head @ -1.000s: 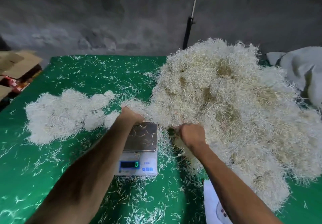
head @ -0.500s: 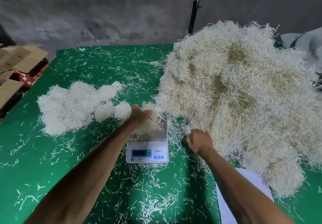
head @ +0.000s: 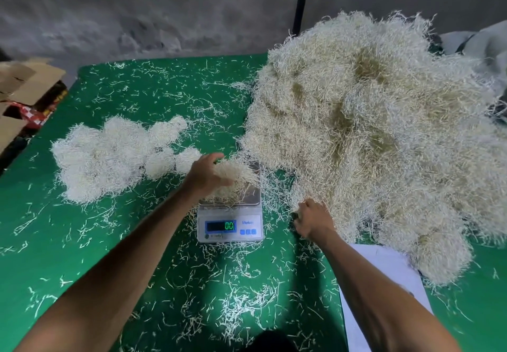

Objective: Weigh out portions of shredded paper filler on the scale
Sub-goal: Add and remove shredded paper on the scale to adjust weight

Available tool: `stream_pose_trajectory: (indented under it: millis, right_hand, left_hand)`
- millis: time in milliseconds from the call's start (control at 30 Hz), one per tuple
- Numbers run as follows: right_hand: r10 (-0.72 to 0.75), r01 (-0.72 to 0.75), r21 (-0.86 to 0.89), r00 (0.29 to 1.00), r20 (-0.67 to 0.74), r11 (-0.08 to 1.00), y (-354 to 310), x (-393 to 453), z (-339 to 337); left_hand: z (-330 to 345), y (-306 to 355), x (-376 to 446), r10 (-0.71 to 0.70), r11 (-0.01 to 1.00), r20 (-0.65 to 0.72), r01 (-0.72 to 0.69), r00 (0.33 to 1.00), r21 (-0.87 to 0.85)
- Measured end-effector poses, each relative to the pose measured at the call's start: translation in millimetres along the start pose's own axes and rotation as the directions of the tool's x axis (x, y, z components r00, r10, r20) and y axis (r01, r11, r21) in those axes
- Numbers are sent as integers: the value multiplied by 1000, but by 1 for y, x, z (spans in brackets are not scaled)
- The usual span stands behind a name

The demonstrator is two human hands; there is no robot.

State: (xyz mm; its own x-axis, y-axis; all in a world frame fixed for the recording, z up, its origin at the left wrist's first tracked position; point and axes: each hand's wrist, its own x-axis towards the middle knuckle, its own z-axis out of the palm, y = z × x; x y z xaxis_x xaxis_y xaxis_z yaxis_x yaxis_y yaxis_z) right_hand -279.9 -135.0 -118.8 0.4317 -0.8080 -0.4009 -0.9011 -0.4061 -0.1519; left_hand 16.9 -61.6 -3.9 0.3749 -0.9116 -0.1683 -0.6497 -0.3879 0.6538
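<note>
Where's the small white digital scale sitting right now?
In the head view, the white digital scale sits mid-table on the green mat, between the small shredded-paper clumps on the left and the big shredded-paper heap on the right.

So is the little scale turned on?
On: the small white digital scale has green digits glowing on its dark display.

— What's different on the scale (head: 230,227)?
— My left hand (head: 206,175) now sets a tuft of shredded paper (head: 238,176) on the pan, bare a second ago, and the display reads something other than a lone zero.
— And your right hand (head: 312,218)?
— It's slid nearer me along the big pile (head: 370,132), knuckles down in the strands.
</note>
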Motion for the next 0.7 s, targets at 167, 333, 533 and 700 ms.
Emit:
stream_pose_trajectory:
  millis: [167, 333, 533, 700]
  right_hand:
    - [-13, 13, -13, 1000, 14, 1000, 0, -4, -2]
    - [-26, 28, -47, 999, 47, 998, -4, -8, -10]
    - [-82, 84, 20, 992, -96, 996, -35, 2, -38]
    - [-268, 249, -103, 922, -280, 963, -63, 19, -58]
  left_hand:
    - [1, -3, -4, -48, 998, -37, 47, 998, -30]
    - [5, -3, -7, -42, 998, -137, 34, 990, -55]
    - [3, 0, -8, -41, 996, -154, 28, 987, -86]
    - [5, -2, -8, -14, 996, -215, -6, 976, -94]
